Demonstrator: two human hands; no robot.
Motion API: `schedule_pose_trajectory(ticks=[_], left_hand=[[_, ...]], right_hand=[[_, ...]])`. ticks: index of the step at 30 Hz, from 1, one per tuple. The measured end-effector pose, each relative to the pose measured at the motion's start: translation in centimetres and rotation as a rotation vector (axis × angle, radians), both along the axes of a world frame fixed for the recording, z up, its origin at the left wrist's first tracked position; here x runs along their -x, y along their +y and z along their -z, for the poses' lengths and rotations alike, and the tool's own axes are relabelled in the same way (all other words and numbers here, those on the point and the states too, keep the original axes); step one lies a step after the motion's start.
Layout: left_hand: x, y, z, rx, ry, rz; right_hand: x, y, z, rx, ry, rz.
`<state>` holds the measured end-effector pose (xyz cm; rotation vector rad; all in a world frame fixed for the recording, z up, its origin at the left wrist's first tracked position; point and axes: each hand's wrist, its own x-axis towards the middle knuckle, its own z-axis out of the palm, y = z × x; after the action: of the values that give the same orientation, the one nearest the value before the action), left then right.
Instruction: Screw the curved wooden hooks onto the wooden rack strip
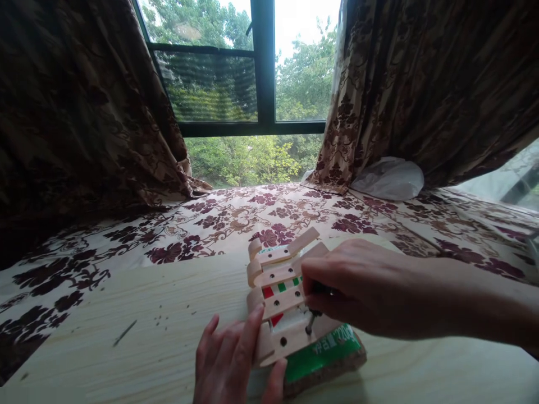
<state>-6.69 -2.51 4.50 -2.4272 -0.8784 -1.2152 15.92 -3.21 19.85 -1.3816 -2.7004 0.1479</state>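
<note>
Wooden slat point(295, 340) apparently being worked | green packet point(316, 360), near edge | metal tool point(312, 322) held by right hand point(347, 283) | braced by spread left hand point(229, 354) | steady alignment needed

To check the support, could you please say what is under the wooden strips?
A green printed packet shows at the near end and through gaps; the wooden strips and right hand hide other parts.
</note>
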Motion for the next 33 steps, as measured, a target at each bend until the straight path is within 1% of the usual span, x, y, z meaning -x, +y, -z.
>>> schedule_pose_trajectory(ticks=[3, 5, 10, 12, 14, 16, 18, 22, 24, 25, 27, 31, 33], left_hand=[[0.0, 0.1, 0.0, -0.005, -0.001, 0.0], [-0.1, 0.1, 0.0, -0.014, -0.008, -0.008], [-0.2, -0.1, 0.0, -0.01, -0.02, -0.024], [-0.3, -0.1, -0.1, -0.003, -0.013, -0.019], [-0.3, -0.1, -0.1, 0.001, -0.015, -0.012], [-0.3, -0.1, -0.1, 0.009, -0.019, -0.01], [-0.2, -0.1, -0.1, 0.017, -0.018, -0.009], [-0.1, 0.0, 0.1, 0.002, 0.003, -0.007], [-0.1, 0.0, 0.1, -0.006, -0.004, -0.013], [-0.1, -0.1, 0.1, -0.008, -0.014, -0.017], [-0.2, -0.1, 0.0, -0.003, -0.034, -0.031], [-0.4, -0.3, -0.2, 0.008, -0.037, -0.043], [-0.4, -0.3, -0.2, 0.01, -0.028, -0.033]], right_hand=[[-0.1, 0.1, 0.6, -0.04, -0.01, 0.096], [-0.2, -0.1, 0.5, -0.061, -0.037, 0.097], [-0.2, -0.6, -1.1, -0.003, -0.032, -0.036], [-0.3, -0.7, -1.5, 0.025, -0.026, -0.073], [-0.3, -0.6, -1.5, 0.03, -0.015, -0.089], [-0.3, -0.4, -1.1, 0.02, 0.008, -0.088], [-0.2, -0.1, -0.5, 0.008, 0.03, -0.048], [0.0, 0.5, 0.4, -0.021, 0.003, 0.12], [0.0, 0.6, 0.5, -0.049, -0.02, 0.152], [0.0, 0.5, 0.4, -0.06, -0.025, 0.143], [-0.1, 0.2, 0.1, -0.068, -0.011, 0.081], [-0.3, -0.6, -0.6, -0.014, 0.037, -0.076], [-0.2, -0.6, -0.7, 0.002, 0.048, -0.1]])
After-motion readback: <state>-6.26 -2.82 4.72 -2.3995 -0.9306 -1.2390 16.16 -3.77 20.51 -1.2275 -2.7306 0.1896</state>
